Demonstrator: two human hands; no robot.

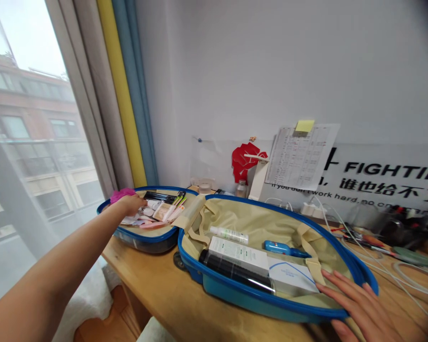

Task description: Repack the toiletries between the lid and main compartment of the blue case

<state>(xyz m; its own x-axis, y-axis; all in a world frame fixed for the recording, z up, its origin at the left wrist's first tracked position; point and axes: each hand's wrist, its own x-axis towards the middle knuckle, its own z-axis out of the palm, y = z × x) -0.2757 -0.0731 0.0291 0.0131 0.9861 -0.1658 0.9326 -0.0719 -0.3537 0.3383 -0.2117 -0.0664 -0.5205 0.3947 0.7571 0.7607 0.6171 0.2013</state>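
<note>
An open blue suitcase (235, 292) lies on a wooden desk (164, 289), both halves lined in beige. My left hand (130, 204) reaches far out to the left half (146, 237), its fingers closed at a pink fluffy thing (122, 194) at the rim, beside several small toiletries (164, 209). My right hand (360, 304) lies flat with fingers spread on the near right edge of the right half. That half holds a white box (238, 254), a dark bottle (231, 270), a white pouch (292, 280), a white spray bottle (228, 233) and a blue tube (281, 248).
A window with grey, yellow and blue curtains (124, 95) stands at the left. On the wall hang a paper sheet (301, 156) with a yellow note, a red fist sticker (244, 159) and a banner. Cables, chargers and tools (374, 237) clutter the desk's right side.
</note>
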